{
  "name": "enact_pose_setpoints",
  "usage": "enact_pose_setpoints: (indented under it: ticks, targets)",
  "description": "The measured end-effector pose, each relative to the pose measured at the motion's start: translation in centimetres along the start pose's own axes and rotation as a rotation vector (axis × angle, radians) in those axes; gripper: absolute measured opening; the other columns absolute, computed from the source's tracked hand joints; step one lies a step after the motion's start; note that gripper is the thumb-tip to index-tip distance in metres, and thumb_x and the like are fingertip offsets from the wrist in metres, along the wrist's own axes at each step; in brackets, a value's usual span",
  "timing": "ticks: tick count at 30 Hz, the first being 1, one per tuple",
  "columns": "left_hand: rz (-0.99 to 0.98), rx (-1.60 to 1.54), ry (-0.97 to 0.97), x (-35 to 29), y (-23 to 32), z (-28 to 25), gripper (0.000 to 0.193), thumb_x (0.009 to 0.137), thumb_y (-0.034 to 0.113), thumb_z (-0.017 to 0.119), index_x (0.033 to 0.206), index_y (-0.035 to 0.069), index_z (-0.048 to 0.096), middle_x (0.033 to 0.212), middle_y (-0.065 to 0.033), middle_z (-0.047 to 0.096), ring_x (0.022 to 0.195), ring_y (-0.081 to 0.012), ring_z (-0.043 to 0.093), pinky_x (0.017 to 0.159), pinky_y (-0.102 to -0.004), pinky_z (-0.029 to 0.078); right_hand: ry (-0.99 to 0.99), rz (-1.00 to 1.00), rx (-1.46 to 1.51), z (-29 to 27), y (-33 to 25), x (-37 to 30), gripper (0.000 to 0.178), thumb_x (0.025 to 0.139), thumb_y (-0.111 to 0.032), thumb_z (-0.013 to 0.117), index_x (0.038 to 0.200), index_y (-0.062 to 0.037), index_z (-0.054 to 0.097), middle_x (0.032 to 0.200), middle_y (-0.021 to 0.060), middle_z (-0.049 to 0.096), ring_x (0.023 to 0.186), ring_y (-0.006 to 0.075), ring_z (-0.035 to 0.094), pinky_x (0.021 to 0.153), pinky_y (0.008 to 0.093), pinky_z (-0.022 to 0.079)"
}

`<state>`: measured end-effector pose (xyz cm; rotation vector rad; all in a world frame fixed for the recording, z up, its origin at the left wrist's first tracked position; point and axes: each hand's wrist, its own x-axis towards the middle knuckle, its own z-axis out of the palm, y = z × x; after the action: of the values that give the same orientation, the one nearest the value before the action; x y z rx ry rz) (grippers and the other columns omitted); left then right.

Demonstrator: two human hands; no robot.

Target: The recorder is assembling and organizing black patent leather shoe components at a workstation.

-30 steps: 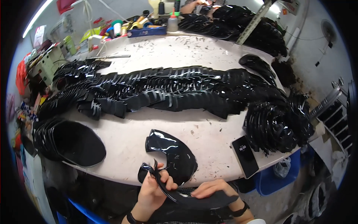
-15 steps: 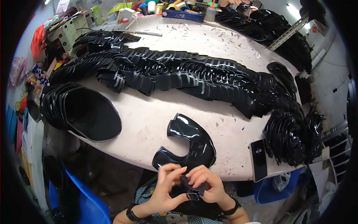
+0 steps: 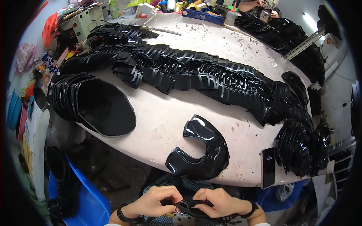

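Observation:
Over my lap, just off the table's near edge, I hold a black strap (image 3: pixel 196 212) fitted with a small metal buckle (image 3: pixel 182 206). The thumb and fingers of my left hand (image 3: pixel 158 201) pinch it at the buckle. My right hand (image 3: pixel 218 202) grips the dark strap a short way to the right, its fingers bent over it. Part of the strap is hidden behind my fingers. On the table beyond my hands lies a glossy black C-shaped piece (image 3: pixel 217 154), like a cut shoe upper, with small marks on it.
A long overlapping row of black glossy pieces (image 3: pixel 196 71) crosses the white table (image 3: pixel 151 124). Large black oval pieces (image 3: pixel 109 109) are stacked at left. A phone (image 3: pixel 268 167) lies at the right edge. Blue bins (image 3: pixel 85 196) stand below. Another person's hand (image 3: pixel 249 6) shows at the far side.
My hands have moved lower and farther apart, with the strap and buckle between them. The table scene has shifted rightward in view.

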<state>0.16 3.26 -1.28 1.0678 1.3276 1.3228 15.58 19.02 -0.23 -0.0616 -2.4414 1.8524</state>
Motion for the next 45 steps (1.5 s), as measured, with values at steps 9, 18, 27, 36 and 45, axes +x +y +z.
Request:
enact_pose_setpoints:
  ticks: [9,18,27,36,45]
  targets:
    - [-0.091,-0.005,-0.034,-2.3,-1.2,-1.5,0.015,0.072,0.005,0.064,0.086,-0.001,0.060,0.084,-0.0089,0.062,0.072,-0.0176,0.060,0.065,-0.0254,0.047,0.523,0.077,-0.917,-3.9,4.5,12.1,0.020,0.075,-0.020,0.060,0.087,-0.0041,0.060,0.087,0.0093,0.056,0.081,0.0245,0.053,0.066,0.0335,0.044]
    - [-0.198,-0.831,0.054,-3.0,-4.5,-1.7,0.019,0.067,-0.003,0.068,0.080,0.000,0.055,0.080,-0.0086,0.061,0.079,-0.0156,0.060,0.068,-0.0237,0.048,0.529,0.379,-0.813,-4.7,9.6,13.3,0.055,0.059,-0.042,0.072,0.085,0.0025,0.054,0.089,0.0153,0.053,0.083,0.0300,0.051,0.074,0.0360,0.043]
    - [0.068,0.034,0.050,-3.1,-1.8,-6.4,0.014,0.065,0.007,0.072,0.068,-0.001,0.061,0.065,-0.0101,0.061,0.056,-0.0166,0.058,0.050,-0.0218,0.043,0.362,0.378,-0.201,-7.4,9.0,11.6,0.030,0.078,-0.029,0.058,0.077,0.0010,0.059,0.066,0.0065,0.059,0.062,0.0118,0.055,0.056,0.0264,0.043]
    - [0.273,0.921,-0.040,-1.3,-8.8,0.2,0.014,0.069,0.012,0.063,0.077,0.001,0.059,0.105,-0.0059,0.056,0.059,-0.0134,0.055,0.051,-0.0236,0.046,0.259,0.486,0.445,-9.3,8.7,10.1,0.025,0.083,-0.020,0.055,0.093,0.0018,0.059,0.077,0.0007,0.060,0.062,0.0047,0.053,0.056,0.0175,0.044]
    - [0.453,1.070,0.260,1.1,-9.6,2.2,0.013,0.065,0.008,0.061,0.077,0.003,0.062,0.081,-0.0030,0.057,0.060,-0.0142,0.054,0.050,-0.0235,0.044,0.297,0.551,0.520,-8.9,10.2,9.8,0.022,0.082,-0.019,0.055,0.087,0.0011,0.061,0.078,0.0051,0.063,0.062,0.0064,0.055,0.057,0.0176,0.043]
